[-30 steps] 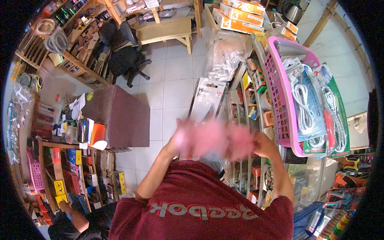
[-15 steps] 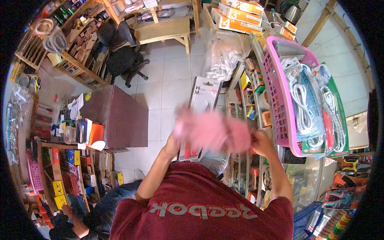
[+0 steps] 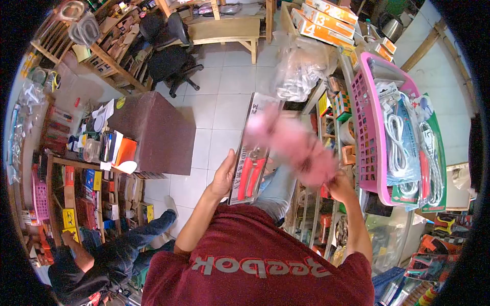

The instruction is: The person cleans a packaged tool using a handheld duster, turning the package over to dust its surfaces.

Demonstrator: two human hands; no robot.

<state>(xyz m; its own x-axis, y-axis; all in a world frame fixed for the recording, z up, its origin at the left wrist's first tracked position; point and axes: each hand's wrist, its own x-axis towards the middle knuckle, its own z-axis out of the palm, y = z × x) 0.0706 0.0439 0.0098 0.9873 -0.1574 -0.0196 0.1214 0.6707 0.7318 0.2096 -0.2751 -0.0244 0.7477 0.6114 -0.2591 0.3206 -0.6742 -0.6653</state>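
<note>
Pink and blurred, an elongated item [image 3: 292,138] extended from the right hand [image 3: 343,187], whose fingers were curled around its near end. The left hand [image 3: 223,176] gripped the left edge of a carded tool [image 3: 251,176] with red handles, upright over the floor [image 3: 224,109]. The item overlapped the upper card in view; contact could not be determined. A pink basket [image 3: 378,168] stood right of both hands.

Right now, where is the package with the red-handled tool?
In the head view, the package is near centre, its left edge in the left hand and a blurred pink item partly hiding it.
</note>
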